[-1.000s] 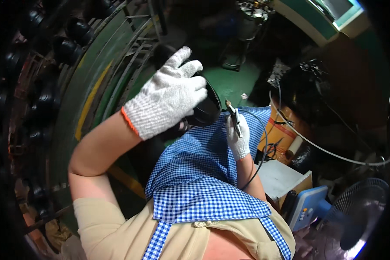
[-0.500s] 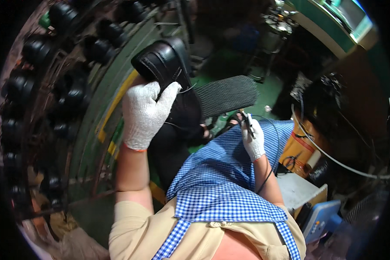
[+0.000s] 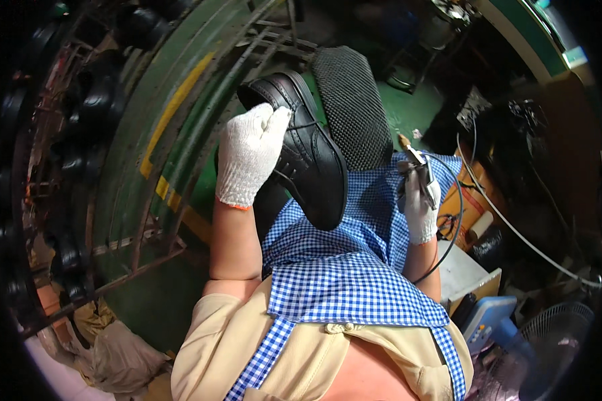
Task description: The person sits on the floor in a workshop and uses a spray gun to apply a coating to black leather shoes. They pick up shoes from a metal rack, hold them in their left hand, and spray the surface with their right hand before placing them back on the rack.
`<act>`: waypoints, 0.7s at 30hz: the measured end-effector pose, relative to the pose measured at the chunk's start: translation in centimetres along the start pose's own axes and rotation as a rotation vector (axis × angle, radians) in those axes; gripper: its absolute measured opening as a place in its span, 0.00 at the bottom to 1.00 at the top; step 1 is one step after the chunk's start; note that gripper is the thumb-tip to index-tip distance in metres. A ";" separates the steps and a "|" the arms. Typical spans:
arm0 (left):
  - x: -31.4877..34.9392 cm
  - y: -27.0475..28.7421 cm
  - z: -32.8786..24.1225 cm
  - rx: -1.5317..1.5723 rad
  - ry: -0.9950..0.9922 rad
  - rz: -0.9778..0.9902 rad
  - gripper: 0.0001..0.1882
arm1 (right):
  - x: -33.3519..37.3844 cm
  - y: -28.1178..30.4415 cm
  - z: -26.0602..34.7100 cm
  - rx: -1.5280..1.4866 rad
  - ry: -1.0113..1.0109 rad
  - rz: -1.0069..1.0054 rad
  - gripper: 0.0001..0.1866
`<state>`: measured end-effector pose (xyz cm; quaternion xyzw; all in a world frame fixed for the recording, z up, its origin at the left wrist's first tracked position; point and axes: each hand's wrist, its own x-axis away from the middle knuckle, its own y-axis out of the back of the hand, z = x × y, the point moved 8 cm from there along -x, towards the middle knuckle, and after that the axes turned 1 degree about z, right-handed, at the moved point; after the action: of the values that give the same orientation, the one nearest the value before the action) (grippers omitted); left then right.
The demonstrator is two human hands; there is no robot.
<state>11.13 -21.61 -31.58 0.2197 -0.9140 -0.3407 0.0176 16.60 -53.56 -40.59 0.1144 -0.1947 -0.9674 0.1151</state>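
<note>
My left hand [image 3: 251, 150], in a white knit glove, is closed on a black leather shoe [image 3: 320, 167] with punched decoration and a dark lace. Its fingers are folded at the shoe's upper, so exactly what they pinch is hidden. The shoe is tilted, one rounded end toward my apron [image 3: 341, 294]. Close beside it on the right stands an oblong pad covered in black mesh [image 3: 354, 100]. Lower right, my gloved right hand [image 3: 420, 210] grips a small metal tool with a brass-coloured tip [image 3: 415, 154], a black hose [image 3: 459, 207] trailing from it. The tip is apart from the shoe.
Racks of black shoes [image 3: 73, 160] line the left side, with a metal rail frame [image 3: 147, 247] before them. A pale hose [image 3: 515, 234] curves across the right. A white-topped box [image 3: 465, 277], a blue device [image 3: 491, 324] and a fan [image 3: 558, 334] stand lower right.
The shoe has turned and come nearer, showing its laced upper. The mesh pad has swung from lying sideways to nearly upright. My right hand has moved right and slightly up with the tool.
</note>
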 end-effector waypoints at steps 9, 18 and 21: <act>-1.7 -3.0 0.0 -0.031 -0.039 0.079 0.18 | 2.2 -2.2 3.7 -0.014 0.040 0.284 0.07; -2.0 -3.1 0.3 -0.040 -0.058 0.067 0.19 | 1.0 -3.2 4.6 0.061 0.073 0.308 0.06; -2.0 -3.3 0.5 -0.078 -0.072 0.073 0.19 | 0.6 -3.5 4.5 0.024 0.073 0.307 0.06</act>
<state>14.19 -22.70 -33.80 0.1729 -0.9074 -0.3831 0.0055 14.25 -49.00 -38.06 0.1195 -0.2171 -0.9312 0.2674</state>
